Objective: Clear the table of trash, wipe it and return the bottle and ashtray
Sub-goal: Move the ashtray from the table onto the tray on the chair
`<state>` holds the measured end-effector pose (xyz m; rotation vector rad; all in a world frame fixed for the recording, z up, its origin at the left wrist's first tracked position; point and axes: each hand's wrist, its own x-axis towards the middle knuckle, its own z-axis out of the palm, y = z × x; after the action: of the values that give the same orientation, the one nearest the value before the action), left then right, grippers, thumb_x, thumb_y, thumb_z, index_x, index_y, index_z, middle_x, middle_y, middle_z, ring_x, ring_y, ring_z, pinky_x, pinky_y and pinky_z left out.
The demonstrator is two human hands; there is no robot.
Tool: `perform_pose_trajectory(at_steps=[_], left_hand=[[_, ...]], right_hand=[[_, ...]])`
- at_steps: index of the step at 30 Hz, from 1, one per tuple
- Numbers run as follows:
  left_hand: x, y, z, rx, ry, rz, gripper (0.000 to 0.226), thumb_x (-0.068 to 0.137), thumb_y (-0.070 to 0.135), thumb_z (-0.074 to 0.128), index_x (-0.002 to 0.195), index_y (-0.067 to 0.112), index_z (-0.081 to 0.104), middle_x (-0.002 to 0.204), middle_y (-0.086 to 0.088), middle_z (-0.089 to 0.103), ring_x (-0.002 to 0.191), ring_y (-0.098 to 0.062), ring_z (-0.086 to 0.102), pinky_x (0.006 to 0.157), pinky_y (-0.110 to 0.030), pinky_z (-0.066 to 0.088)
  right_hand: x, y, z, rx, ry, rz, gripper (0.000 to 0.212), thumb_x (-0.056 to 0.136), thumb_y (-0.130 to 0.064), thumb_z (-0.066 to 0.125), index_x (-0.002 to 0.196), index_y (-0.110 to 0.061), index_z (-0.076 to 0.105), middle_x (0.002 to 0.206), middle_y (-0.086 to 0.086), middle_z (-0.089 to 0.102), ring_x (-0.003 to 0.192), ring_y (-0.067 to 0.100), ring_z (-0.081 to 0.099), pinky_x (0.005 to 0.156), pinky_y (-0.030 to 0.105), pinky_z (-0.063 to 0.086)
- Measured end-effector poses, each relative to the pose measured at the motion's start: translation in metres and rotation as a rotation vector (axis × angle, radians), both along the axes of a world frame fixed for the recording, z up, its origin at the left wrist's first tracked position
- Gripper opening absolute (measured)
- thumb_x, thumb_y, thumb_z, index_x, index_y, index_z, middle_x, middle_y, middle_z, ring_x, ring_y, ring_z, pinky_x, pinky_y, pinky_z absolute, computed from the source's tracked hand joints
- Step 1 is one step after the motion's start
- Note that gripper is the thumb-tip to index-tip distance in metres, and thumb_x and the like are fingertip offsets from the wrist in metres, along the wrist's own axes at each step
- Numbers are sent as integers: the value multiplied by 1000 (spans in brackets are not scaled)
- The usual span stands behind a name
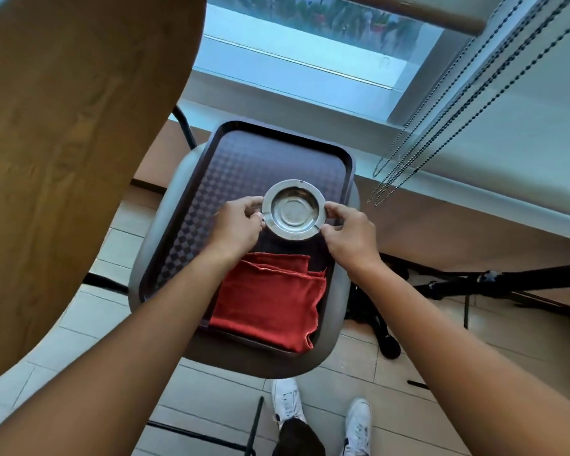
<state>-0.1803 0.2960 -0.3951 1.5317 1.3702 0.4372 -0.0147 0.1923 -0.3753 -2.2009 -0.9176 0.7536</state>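
A round metal ashtray [293, 210] is held over a dark patterned tray [254, 159]. My left hand [236, 225] pinches its left rim and my right hand [349, 235] pinches its right rim. A folded red cloth [270, 304] lies on the near right part of the tray, just below the ashtray. The tray rests on a grey chair seat [152, 245]. The wooden table [63, 143] fills the left side of the view. No bottle is in sight.
A window [310, 54] with a sill lies beyond the chair. Beaded blind cords [441, 126] hang at the right. A black tripod [474, 284] stands on the tiled floor to the right. My white shoes [287, 403] show below the chair.
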Motion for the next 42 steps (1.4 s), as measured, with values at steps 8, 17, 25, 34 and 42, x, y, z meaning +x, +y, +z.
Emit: perform_pose_trajectory(at_steps=[8,17,25,34,42], left_hand=[[2,10,-8,-14,-4,14,33,95,3,55,121,17,70,98,1,75,79,-10,70,91,-35,57],[0,6,-14,-56,8,12,34,95,6,56,125,15,68,93,5,76,84,-5,71,95,-33,55],[-3,-5,7,-60,44,14,38,92,4,53,127,10,65,108,3,72,100,-10,69,100,-38,52],[-5,-41,78,127,223,-155,35,95,31,61,129,23,64,121,6,69,112,-11,62,101,-32,47],[-8,-85,174,313,205,-187,41,97,37,58,136,23,58,140,3,57,130,-14,51,106,-32,41]], right_hand=[[0,10,-6,-16,1,16,43,90,-5,64,131,-19,66,118,-1,70,86,10,69,94,28,54],[0,7,-6,-42,70,-20,48,91,-5,64,136,-20,62,104,-3,74,75,3,67,84,17,53],[0,-4,9,-52,137,5,55,93,-10,68,145,-19,54,95,0,75,76,3,67,68,2,43],[-7,-34,65,-79,-41,251,62,96,-47,60,149,-19,45,143,6,54,131,21,50,110,40,41],[-18,-67,156,-22,-185,335,61,99,-53,49,151,-22,39,154,2,41,141,21,37,112,34,32]])
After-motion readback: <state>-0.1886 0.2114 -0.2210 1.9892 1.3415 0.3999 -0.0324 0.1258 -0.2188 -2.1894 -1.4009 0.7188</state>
